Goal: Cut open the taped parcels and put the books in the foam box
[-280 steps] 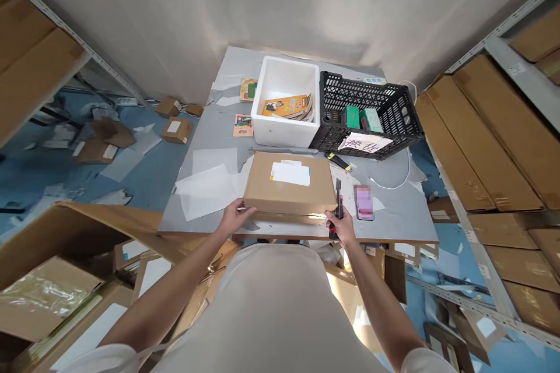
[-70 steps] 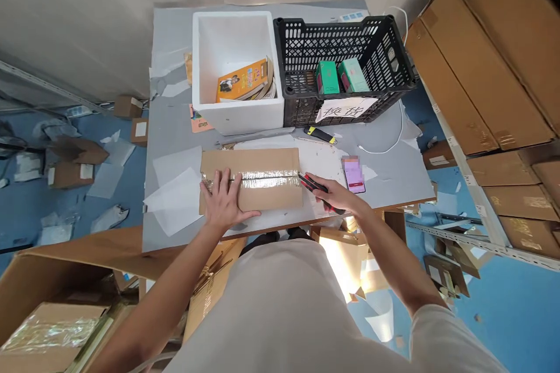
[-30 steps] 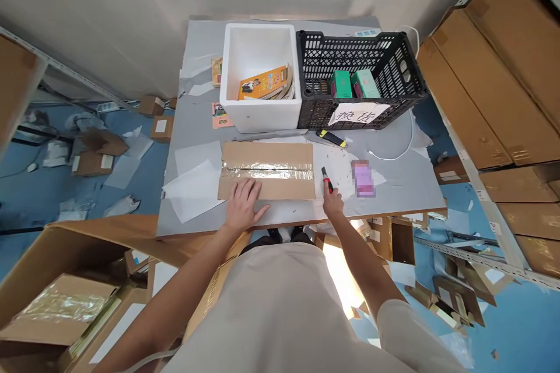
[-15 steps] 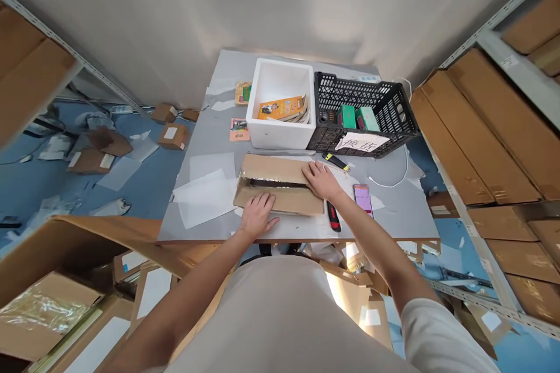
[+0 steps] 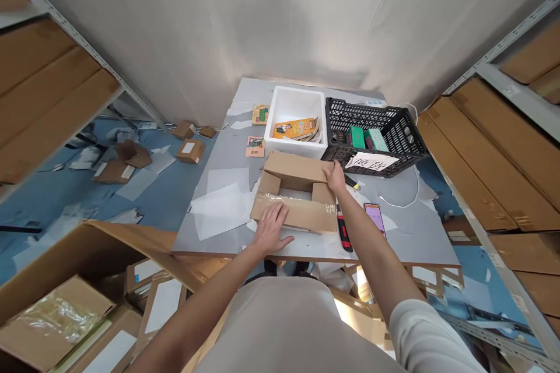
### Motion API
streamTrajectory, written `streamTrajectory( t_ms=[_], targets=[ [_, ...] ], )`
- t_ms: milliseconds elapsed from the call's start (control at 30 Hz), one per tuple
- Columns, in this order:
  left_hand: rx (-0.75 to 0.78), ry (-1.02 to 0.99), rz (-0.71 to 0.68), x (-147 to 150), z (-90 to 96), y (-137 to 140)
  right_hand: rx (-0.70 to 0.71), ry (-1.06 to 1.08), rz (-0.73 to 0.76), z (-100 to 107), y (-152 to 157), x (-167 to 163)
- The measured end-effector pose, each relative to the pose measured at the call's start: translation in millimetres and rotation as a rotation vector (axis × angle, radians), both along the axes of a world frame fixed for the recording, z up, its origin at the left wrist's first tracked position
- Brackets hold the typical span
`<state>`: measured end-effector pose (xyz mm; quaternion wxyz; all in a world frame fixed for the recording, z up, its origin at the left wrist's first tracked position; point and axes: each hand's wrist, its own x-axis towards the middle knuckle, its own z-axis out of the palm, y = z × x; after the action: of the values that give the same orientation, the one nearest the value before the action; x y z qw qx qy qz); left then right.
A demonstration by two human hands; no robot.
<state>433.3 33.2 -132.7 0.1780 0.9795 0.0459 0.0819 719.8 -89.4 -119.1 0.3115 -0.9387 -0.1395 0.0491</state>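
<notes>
A cardboard box [image 5: 301,217] lies on the grey table before me, its far long flap raised and the short end flaps folded inward. Through the gap between the flaps I see a pale inside. My left hand [image 5: 271,228] rests with spread fingers on the near flap. At the far right corner, my right hand [image 5: 335,177] grips the far flap between thumb and fingers. A red and black utility knife [image 5: 344,234] lies just right of the box. Partly behind my right hand is a yellow and black cutter [image 5: 352,182].
Behind the box stand a white foam box [image 5: 294,148] holding booklets and a black plastic crate [image 5: 420,150] with green boxes. A phone [image 5: 375,217], a white cable [image 5: 405,205] and paper sheets [image 5: 222,210] lie on the table [image 5: 420,242]. Carton shelves flank both sides.
The far flap has been lifted, widening the narrow slit into a broad opening. My right hand has moved from the box top to that flap's edge. The view has shifted.
</notes>
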Motion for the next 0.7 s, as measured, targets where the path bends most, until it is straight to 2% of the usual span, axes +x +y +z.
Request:
streamTrajectory(
  t_ms=[67, 133, 267, 333, 467, 567, 633, 700],
  targets=[
    [-0.053, -0.01, -0.001, 5, 8.3, 13, -0.029, -0.041, 0.031, -1, -4, -11],
    [-0.078, -0.021, 0.01, 13, 19.2, 36, -0.08, -0.152, 0.082, 7, -14, -22],
    [-0.017, -0.013, 0.063, 37, 39.3, 92, -0.15, -0.452, 0.192, 34, -50, -56],
    [0.02, 0.02, 0.01, 50, 44.4, 114, -0.17, -0.505, 0.309, 42, -67, -77],
    [0.074, 0.104, -0.15, 71, 42.6, 135, -0.305, -0.32, 0.701, 43, -77, -106],
    [0.062, 0.19, -0.178, 83, 37.6, 143, -0.427, -0.161, 0.702, 45, -69, -111],
    [0.032, 0.243, -0.18, 91, 36.4, 149, -0.426, -0.146, 0.68, 50, -69, -114],
    [0.009, 0.288, -0.184, 98, 38.0, 153, -0.388, -0.227, 0.687, 54, -78, -127]
  ],
)
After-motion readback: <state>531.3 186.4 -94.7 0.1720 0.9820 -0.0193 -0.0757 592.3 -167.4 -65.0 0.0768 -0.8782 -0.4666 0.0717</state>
